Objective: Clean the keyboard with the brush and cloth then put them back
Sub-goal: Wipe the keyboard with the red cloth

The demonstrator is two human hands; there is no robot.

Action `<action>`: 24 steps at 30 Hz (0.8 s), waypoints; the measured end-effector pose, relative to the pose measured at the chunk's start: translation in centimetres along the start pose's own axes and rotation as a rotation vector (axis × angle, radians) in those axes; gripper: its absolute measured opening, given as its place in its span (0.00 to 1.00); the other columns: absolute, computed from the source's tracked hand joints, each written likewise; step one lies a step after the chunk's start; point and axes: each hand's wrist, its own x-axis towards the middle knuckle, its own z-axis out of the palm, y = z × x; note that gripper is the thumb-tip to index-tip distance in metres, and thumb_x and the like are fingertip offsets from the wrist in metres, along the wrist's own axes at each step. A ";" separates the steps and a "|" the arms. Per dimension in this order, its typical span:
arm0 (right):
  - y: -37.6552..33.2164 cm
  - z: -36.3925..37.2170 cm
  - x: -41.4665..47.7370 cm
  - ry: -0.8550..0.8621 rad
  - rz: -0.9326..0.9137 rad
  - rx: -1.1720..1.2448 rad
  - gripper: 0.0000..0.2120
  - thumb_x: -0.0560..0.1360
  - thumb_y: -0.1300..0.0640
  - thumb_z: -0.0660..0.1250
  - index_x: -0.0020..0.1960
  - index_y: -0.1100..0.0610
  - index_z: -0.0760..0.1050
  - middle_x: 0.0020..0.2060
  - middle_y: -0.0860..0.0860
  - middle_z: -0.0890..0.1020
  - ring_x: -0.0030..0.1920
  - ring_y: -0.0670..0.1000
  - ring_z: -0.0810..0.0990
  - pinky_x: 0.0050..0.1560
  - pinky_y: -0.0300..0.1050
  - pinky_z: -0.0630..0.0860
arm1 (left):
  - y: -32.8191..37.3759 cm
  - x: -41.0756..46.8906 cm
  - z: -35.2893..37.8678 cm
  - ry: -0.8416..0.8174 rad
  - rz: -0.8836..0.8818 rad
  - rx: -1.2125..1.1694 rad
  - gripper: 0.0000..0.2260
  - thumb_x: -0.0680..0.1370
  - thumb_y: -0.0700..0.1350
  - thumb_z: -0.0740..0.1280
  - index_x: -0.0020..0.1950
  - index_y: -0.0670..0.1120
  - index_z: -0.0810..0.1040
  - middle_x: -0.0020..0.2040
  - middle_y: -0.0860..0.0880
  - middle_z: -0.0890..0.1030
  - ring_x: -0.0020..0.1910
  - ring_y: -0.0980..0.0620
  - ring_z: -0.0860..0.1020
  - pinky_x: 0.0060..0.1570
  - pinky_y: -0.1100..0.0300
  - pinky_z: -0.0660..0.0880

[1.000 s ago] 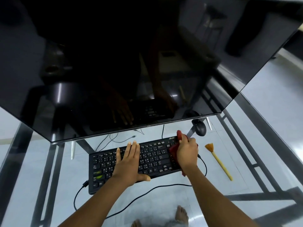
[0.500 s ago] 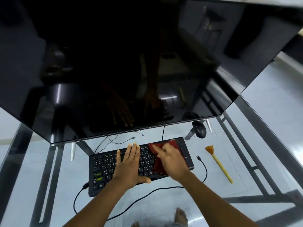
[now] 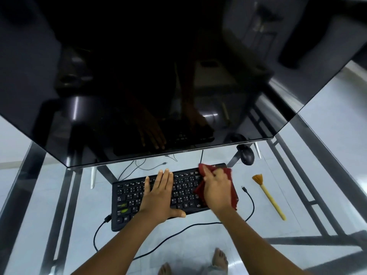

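Note:
A black keyboard [image 3: 127,199] lies on the glass table, below the big dark screen. My left hand [image 3: 158,195] rests flat on its middle keys, fingers together, holding nothing. My right hand [image 3: 216,189] presses a red cloth [image 3: 230,175] onto the right end of the keyboard, and the cloth spreads out under and around the palm. A small brush [image 3: 268,195] with a yellow handle and orange bristles lies on the glass to the right of the keyboard, apart from both hands.
A large black monitor [image 3: 139,76] fills the upper view and overhangs the keyboard's back edge. A black mouse [image 3: 247,154] sits behind the keyboard on the right. Cables [image 3: 251,205] loop around the keyboard. The table's metal frame [image 3: 309,195] and my bare feet show through the glass.
My right hand swept the red cloth from the keyboard's right end toward the middle, then back to the right end. My left hand stayed flat on the keys.

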 end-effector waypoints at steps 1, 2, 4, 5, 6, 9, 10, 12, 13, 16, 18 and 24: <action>-0.7 0.2 -0.6 -0.043 -0.149 -0.013 0.24 0.75 0.60 0.66 0.70 0.47 0.70 0.44 0.53 0.76 0.43 0.54 0.74 0.45 0.50 0.75 | 0.0 0.0 0.0 -0.001 -0.001 -0.005 0.59 0.64 0.76 0.62 0.76 0.45 0.32 0.76 0.49 0.30 0.74 0.50 0.29 0.71 0.39 0.33; -1.1 0.2 -1.5 -0.138 -0.317 -0.030 0.25 0.75 0.59 0.67 0.70 0.47 0.70 0.44 0.52 0.75 0.43 0.53 0.74 0.44 0.49 0.74 | 0.1 0.0 -0.1 -0.005 0.000 -0.011 0.59 0.64 0.76 0.62 0.76 0.45 0.32 0.76 0.49 0.31 0.74 0.50 0.29 0.71 0.39 0.32; -0.8 -1.6 -1.0 -0.207 -0.347 0.067 0.16 0.75 0.50 0.68 0.63 0.48 0.77 0.41 0.50 0.78 0.39 0.50 0.77 0.41 0.45 0.76 | 0.3 0.1 -0.3 -0.010 0.006 -0.018 0.59 0.64 0.76 0.63 0.76 0.45 0.32 0.77 0.49 0.31 0.74 0.50 0.29 0.71 0.39 0.32; -0.1 -2.4 -0.7 -0.156 -0.229 0.180 0.14 0.75 0.44 0.68 0.56 0.49 0.80 0.39 0.49 0.81 0.37 0.48 0.79 0.39 0.43 0.77 | 0.3 0.1 -0.3 -0.012 0.010 -0.015 0.59 0.64 0.76 0.63 0.77 0.45 0.32 0.77 0.49 0.31 0.74 0.50 0.29 0.71 0.39 0.33; 1.3 -2.0 0.3 -0.067 -0.054 0.166 0.14 0.75 0.41 0.66 0.53 0.49 0.80 0.38 0.49 0.81 0.37 0.49 0.81 0.40 0.46 0.79 | 0.4 0.1 -0.4 -0.017 0.012 -0.010 0.59 0.64 0.76 0.62 0.77 0.45 0.32 0.77 0.49 0.31 0.74 0.50 0.29 0.71 0.39 0.33; 2.7 -1.0 1.0 0.077 0.209 0.174 0.12 0.77 0.49 0.64 0.60 0.44 0.78 0.45 0.53 0.77 0.45 0.58 0.78 0.49 0.55 0.77 | 0.1 -0.2 -0.2 -0.025 0.004 0.000 0.59 0.64 0.76 0.62 0.76 0.45 0.32 0.76 0.49 0.31 0.74 0.50 0.29 0.71 0.39 0.32; 2.1 -0.3 0.4 0.044 0.104 0.137 0.15 0.76 0.52 0.66 0.62 0.43 0.77 0.44 0.52 0.77 0.44 0.57 0.77 0.47 0.53 0.75 | 0.0 -0.2 -0.1 -0.019 0.002 -0.001 0.59 0.64 0.76 0.62 0.76 0.45 0.32 0.76 0.49 0.31 0.74 0.50 0.29 0.71 0.40 0.32; 0.9 0.3 -2.2 -0.106 -0.314 0.005 0.24 0.73 0.57 0.68 0.68 0.45 0.72 0.42 0.51 0.75 0.42 0.52 0.74 0.43 0.45 0.69 | 0.0 -0.2 0.0 -0.011 0.000 -0.011 0.59 0.64 0.76 0.62 0.76 0.45 0.32 0.76 0.49 0.30 0.74 0.50 0.29 0.71 0.40 0.32; 1.3 0.0 -3.0 -0.173 -0.499 -0.075 0.25 0.73 0.56 0.66 0.69 0.45 0.70 0.43 0.51 0.74 0.42 0.51 0.73 0.43 0.44 0.68 | 0.0 -0.2 -0.1 -0.012 0.003 -0.015 0.59 0.64 0.76 0.63 0.76 0.45 0.32 0.76 0.49 0.30 0.74 0.50 0.29 0.71 0.40 0.32; 4.6 -1.4 -2.0 -0.164 -0.437 -0.066 0.17 0.77 0.52 0.64 0.65 0.39 0.71 0.48 0.51 0.74 0.45 0.54 0.76 0.44 0.45 0.77 | 0.1 -0.1 -0.1 -0.015 0.009 -0.008 0.59 0.64 0.76 0.62 0.76 0.45 0.32 0.75 0.49 0.29 0.74 0.50 0.29 0.71 0.39 0.32; 5.9 -1.3 -1.7 -0.036 -0.105 0.064 0.12 0.78 0.50 0.65 0.59 0.38 0.73 0.47 0.53 0.75 0.44 0.56 0.78 0.41 0.55 0.81 | 0.0 -0.1 -0.1 -0.012 0.008 0.001 0.60 0.64 0.77 0.62 0.76 0.45 0.32 0.75 0.49 0.29 0.74 0.49 0.29 0.71 0.39 0.32; 3.8 -1.4 -4.1 -0.188 -0.472 -0.020 0.12 0.77 0.50 0.64 0.60 0.41 0.74 0.44 0.53 0.77 0.39 0.53 0.77 0.36 0.50 0.76 | 0.1 0.0 0.0 -0.010 0.006 -0.005 0.59 0.64 0.76 0.62 0.76 0.45 0.32 0.76 0.49 0.30 0.74 0.50 0.29 0.71 0.40 0.32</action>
